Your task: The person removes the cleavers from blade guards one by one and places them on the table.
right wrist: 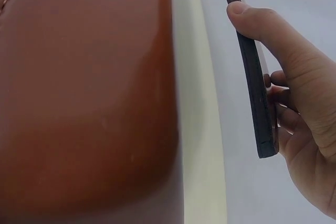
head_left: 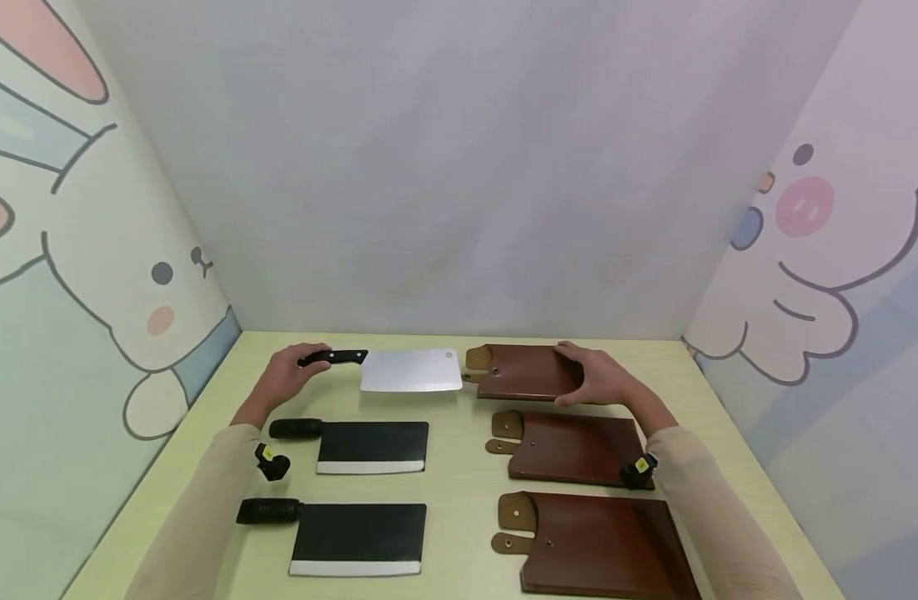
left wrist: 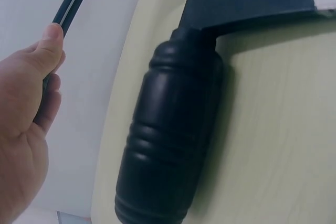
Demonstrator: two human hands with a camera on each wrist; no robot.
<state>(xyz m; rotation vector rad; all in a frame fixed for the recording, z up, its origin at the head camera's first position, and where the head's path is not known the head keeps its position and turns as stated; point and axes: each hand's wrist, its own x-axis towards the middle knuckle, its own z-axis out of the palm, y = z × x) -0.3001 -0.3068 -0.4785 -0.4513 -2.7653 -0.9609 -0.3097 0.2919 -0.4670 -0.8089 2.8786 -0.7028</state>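
At the far side of the table my left hand [head_left: 289,375] grips the black riveted handle of a cleaver [head_left: 412,371] with a shiny silver blade. The blade points right, its end just short of the mouth of a brown leather knife sheath [head_left: 529,372]. My right hand [head_left: 601,377] holds that sheath near its closed end, thumb on the near edge and fingers at the far edge. In the right wrist view the held sheath [right wrist: 254,93] appears edge-on, above the table. The left wrist view shows my thumb along the cleaver's handle [left wrist: 68,9].
Two black cleavers with pale cutting edges, one middle [head_left: 372,442] and one nearer [head_left: 357,537], lie on the left of the table. Two more brown sheaths, middle [head_left: 579,446] and nearer [head_left: 604,542], lie on the right. Walls [head_left: 459,208] enclose the back and sides.
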